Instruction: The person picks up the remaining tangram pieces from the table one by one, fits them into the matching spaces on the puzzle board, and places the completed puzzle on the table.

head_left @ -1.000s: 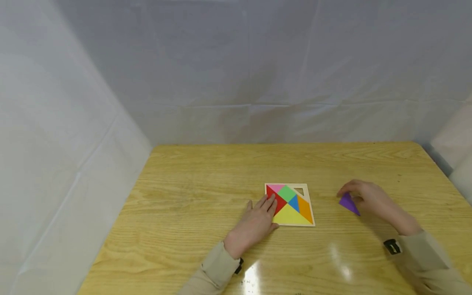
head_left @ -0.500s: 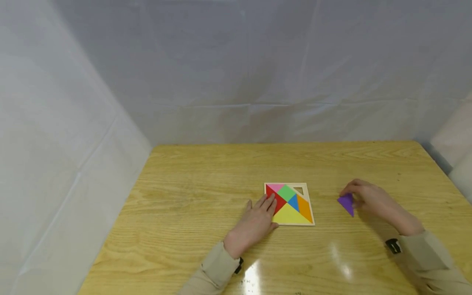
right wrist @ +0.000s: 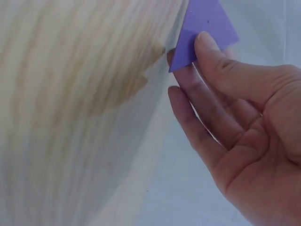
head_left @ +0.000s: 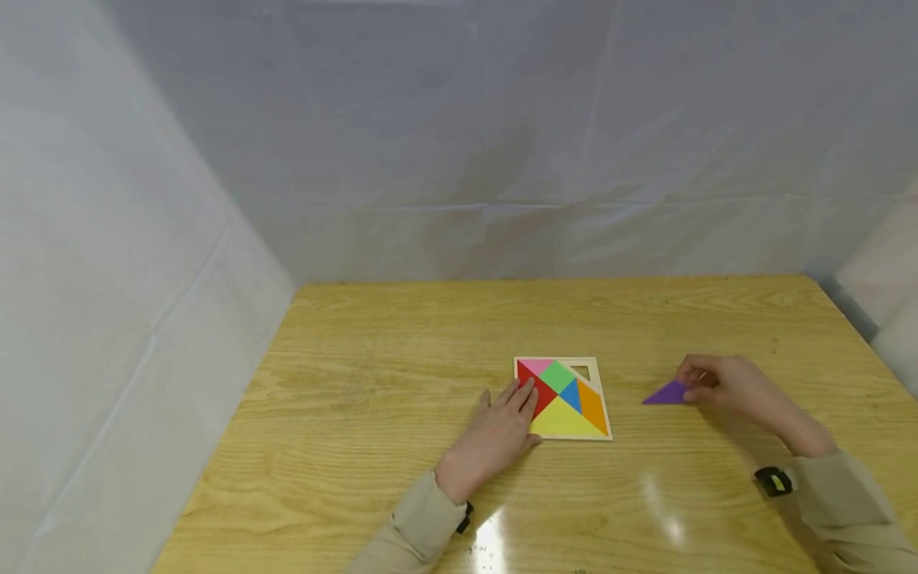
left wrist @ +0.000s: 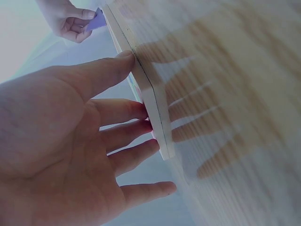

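A square tangram board (head_left: pixel 603 413) in a pale wooden frame lies on the table, filled with red, pink, green, blue, orange and yellow pieces. Its upper right corner shows bare wood with a small triangular recess (head_left: pixel 584 371). My left hand (head_left: pixel 495 437) rests on the board's left side, fingers extended over the red piece (head_left: pixel 539 388) and thumb at the near edge (left wrist: pixel 141 75). To the right of the board, my right hand (head_left: pixel 742 395) pinches a purple triangle (head_left: pixel 667 393) between thumb and fingers. In the right wrist view the thumb presses the flat face of the purple triangle (right wrist: pixel 205 23).
The wood-grain table (head_left: pixel 373 359) spreads out around the board. White sheeting (head_left: pixel 430 159) hangs behind the table, with more on the left side (head_left: pixel 129 279). Dark wristbands (head_left: pixel 773 481) show at both sleeves.
The purple triangle has turned in my right hand, and its tip now points left toward the board. That hand has shifted slightly right. My left hand has stayed on the board.
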Demonstrator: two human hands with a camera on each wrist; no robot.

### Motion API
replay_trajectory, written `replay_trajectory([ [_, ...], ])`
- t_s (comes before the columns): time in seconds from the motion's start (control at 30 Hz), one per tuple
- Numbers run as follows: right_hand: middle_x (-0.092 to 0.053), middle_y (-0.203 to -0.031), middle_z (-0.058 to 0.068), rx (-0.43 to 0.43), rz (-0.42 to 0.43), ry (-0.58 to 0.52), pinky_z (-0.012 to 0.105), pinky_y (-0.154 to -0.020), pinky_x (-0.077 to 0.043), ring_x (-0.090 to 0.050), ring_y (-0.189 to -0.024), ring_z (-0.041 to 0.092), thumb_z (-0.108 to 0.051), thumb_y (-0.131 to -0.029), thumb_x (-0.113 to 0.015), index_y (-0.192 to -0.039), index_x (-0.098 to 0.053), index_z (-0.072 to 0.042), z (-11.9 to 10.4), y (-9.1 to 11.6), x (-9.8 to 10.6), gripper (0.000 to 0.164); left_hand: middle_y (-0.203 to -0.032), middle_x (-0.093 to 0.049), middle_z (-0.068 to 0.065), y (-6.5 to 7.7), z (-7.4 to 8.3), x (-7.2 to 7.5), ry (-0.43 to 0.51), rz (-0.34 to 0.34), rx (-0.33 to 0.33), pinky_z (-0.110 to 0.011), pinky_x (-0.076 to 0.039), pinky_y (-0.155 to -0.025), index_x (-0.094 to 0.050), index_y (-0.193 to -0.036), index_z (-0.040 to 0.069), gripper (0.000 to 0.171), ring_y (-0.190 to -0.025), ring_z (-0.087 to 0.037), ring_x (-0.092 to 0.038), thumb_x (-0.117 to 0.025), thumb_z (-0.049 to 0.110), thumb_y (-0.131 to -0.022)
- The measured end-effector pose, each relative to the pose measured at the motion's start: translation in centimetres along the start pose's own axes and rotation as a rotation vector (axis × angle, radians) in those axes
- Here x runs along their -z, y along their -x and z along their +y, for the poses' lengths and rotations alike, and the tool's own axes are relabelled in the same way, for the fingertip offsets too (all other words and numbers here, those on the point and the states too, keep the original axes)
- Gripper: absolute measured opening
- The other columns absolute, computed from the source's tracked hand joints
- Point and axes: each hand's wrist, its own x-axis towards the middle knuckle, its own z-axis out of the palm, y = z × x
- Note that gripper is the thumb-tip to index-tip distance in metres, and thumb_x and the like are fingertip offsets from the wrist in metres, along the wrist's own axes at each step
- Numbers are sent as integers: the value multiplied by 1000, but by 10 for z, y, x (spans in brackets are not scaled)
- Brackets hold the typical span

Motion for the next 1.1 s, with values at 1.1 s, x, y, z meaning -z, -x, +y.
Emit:
replay_trajectory([
  [1.1, -68, -105, 22, -219, 132, -298, 28, -59, -59, -70, -81, 8, -3, -95, -69, -123, -64, 4, -12, -9, -17, 29, -162, -37, -7, 0, 0, -1, -6, -2, 2, -56, -39, -113, -44, -154, 7, 65, -148, -26, -37, -56, 44, -103],
])
